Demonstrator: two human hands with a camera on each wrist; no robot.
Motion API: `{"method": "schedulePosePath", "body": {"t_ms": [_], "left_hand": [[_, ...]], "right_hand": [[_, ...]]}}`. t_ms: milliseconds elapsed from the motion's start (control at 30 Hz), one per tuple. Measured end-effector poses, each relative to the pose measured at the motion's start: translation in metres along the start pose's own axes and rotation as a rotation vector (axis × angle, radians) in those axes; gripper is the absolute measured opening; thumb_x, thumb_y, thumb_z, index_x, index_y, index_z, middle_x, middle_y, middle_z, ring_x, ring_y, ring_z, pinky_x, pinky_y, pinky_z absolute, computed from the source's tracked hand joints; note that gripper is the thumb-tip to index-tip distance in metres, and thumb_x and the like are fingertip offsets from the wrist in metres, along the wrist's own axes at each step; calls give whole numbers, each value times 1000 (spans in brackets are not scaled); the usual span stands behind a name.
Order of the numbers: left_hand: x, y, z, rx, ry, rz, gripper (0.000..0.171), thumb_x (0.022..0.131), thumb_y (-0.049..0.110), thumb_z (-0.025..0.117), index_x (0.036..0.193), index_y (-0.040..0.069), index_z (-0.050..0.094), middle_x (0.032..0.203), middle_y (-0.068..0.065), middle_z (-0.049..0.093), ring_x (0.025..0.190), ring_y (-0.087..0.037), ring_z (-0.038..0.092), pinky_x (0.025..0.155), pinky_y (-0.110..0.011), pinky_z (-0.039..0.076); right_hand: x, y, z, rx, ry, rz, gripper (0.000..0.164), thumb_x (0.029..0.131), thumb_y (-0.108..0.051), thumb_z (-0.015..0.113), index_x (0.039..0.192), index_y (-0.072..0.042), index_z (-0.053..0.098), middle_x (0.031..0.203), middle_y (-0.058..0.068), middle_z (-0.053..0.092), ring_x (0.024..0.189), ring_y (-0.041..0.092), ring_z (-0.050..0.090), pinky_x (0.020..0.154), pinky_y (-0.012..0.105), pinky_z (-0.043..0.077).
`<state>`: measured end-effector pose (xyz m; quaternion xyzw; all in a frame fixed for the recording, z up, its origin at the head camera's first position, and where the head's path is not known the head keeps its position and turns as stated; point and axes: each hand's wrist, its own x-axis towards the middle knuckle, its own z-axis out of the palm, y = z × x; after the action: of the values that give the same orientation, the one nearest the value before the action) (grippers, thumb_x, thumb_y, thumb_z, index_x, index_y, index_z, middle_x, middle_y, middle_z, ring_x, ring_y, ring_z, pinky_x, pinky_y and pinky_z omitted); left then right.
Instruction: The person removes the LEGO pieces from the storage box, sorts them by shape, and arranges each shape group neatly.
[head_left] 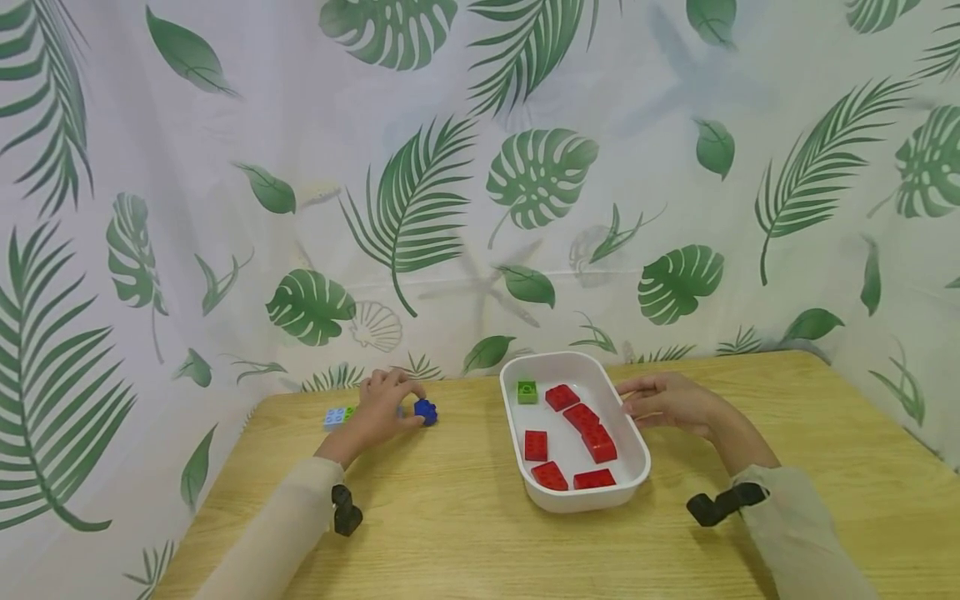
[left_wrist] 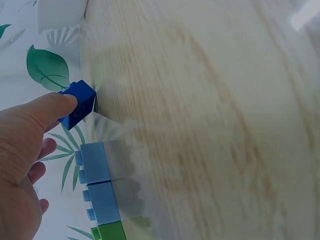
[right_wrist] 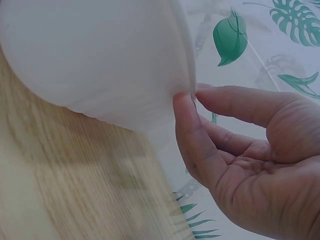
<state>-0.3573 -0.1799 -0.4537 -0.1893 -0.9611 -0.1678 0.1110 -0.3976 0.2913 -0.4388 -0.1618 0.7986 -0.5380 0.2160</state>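
Note:
Between thumb and fingers my left hand [head_left: 378, 417] pinches a dark blue toy building brick [head_left: 426, 412]. In the left wrist view the blue brick [left_wrist: 80, 106] is tilted, close over the table beside a row of light blue bricks [left_wrist: 102, 202] and a green brick [left_wrist: 111, 231]. The hand partly hides that row in the head view. My right hand [head_left: 675, 403] holds the right rim of a white plastic tub [head_left: 588, 500], with its fingertips [right_wrist: 185, 102] right at the edge. Inside the tub lie several red bricks [head_left: 598, 442] and one green brick [head_left: 527, 392].
The wooden table [head_left: 450, 542] ends at the back against a white curtain [head_left: 442, 333] printed with green leaves. The tub stands near the middle of the table, between both hands. Black wrist cameras [head_left: 345, 510] sit at the cuffs of the light sleeves.

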Motion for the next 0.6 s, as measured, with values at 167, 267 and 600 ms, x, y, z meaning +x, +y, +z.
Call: {"method": "schedulePosePath", "body": {"t_ms": [167, 267, 600], "left_hand": [[-1, -2, -3, 56, 5, 25, 26, 87, 20, 81, 107, 11, 67, 122, -14, 54, 117, -38, 40, 100, -62, 27], [-1, -3, -4, 94, 2, 43, 26, 86, 20, 82, 105, 10, 66, 117, -13, 53, 113, -37, 40, 99, -62, 28], [1, -8, -4, 198, -30, 58, 32, 85, 21, 83, 105, 8, 62, 112, -11, 53, 115, -36, 42, 100, -63, 30]], "right_hand": [[-1, -1, 0, -7, -1, 1, 57, 96, -15, 68, 144, 9, 48, 114, 9, 71, 106, 18, 68, 97, 42, 57], [-2, -1, 0, -8, -9, -7, 57, 97, -15, 67, 144, 10, 47, 115, 9, 71, 106, 17, 68, 97, 42, 57], [-2, -3, 1, -4, -3, 4, 58, 96, -16, 68, 144, 8, 47, 116, 10, 71, 106, 18, 68, 97, 42, 56]]}}
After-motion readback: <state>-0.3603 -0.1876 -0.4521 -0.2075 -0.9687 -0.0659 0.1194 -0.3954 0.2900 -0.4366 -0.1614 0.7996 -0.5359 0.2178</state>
